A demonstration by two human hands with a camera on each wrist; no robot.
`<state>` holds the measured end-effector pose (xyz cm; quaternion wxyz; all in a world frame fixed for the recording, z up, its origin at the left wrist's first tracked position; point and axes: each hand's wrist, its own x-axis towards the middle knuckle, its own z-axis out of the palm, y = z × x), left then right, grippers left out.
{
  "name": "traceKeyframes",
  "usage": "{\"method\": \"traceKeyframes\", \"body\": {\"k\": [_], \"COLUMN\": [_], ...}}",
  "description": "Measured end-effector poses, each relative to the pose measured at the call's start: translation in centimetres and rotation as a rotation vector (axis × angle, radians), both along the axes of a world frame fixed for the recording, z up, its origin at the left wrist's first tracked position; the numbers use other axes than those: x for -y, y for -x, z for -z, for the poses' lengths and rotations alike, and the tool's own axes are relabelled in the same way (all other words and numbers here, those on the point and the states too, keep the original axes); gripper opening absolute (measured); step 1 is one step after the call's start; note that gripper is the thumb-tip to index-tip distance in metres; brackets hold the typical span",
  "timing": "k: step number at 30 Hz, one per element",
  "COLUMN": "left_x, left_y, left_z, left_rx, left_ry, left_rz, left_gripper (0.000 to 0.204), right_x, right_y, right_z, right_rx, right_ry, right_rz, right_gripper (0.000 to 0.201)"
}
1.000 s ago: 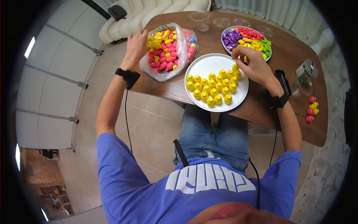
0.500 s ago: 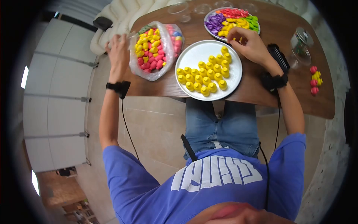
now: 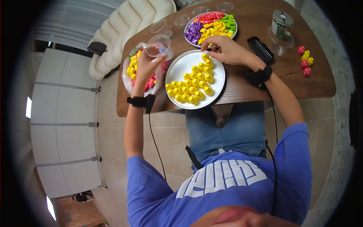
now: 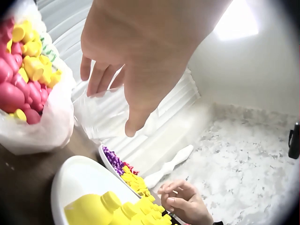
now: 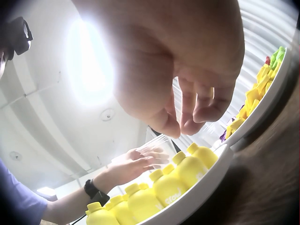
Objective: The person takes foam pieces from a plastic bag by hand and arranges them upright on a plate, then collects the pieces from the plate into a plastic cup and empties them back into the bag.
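My left hand point(image 3: 147, 70) holds a clear plastic cup point(image 3: 159, 43) above the right side of a clear bag point(image 3: 126, 75). In the left wrist view, the see-through cup point(image 4: 89, 112) shows below the fingers. Inside the bag lie small pink and yellow bottle-shaped pieces point(image 3: 133, 66). My right hand point(image 3: 227, 51) hovers at the far right rim of a white round plate point(image 3: 177, 66), fingers loosely bent and nothing visible between them. Yellow little bottles point(image 3: 194, 82) stand upright in slanting rows on this plate; the nearest one is just under the right fingertips.
Behind stands a second plate point(image 3: 186, 38) with purple, red, green and yellow pieces. Clear lids point(image 3: 182, 20) lie at the far edge. On the right are a lidded jar point(image 3: 282, 22), a clear cup point(image 3: 279, 47), a black case point(image 3: 261, 49) and several pink and yellow bottles point(image 3: 305, 62).
The left hand, earlier at the bag's left side, has come right over the bag with the cup. More yellow shows in the bag than a second ago. The right hand stays by the plate's rim.
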<state>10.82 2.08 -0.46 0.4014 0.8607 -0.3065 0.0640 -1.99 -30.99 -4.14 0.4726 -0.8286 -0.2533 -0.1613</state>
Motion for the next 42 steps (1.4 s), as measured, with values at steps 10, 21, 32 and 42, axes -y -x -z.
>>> {"method": "traceKeyframes", "body": {"k": [10,21,32,42], "left_x": [4.2,1.7,9.8,14.1], "left_y": [-3.3,7.5,25.4,26.7], "left_z": [2.0,-5.7,-12.9,-12.0], "left_rx": [-0.191,-0.085,-0.371,-0.335], "left_ry": [-0.109,0.228,1.065,1.449], "left_rz": [-0.01,-0.108,1.076,1.367], "left_gripper": [0.057,0.043,0.016,0.023], "right_x": [0.3,0.3,0.2,0.5], "right_y": [-0.2,-0.2,-0.8,-1.3], "right_z": [0.1,-0.4,0.4,0.9], "right_rx": [-0.018,-0.128,-0.29,-0.304], "right_ry": [-0.048,-0.108,-0.179,-0.218], "right_rz": [0.025,0.142,0.108,0.058], "right_gripper": [0.019,0.015,0.018,0.018]}}
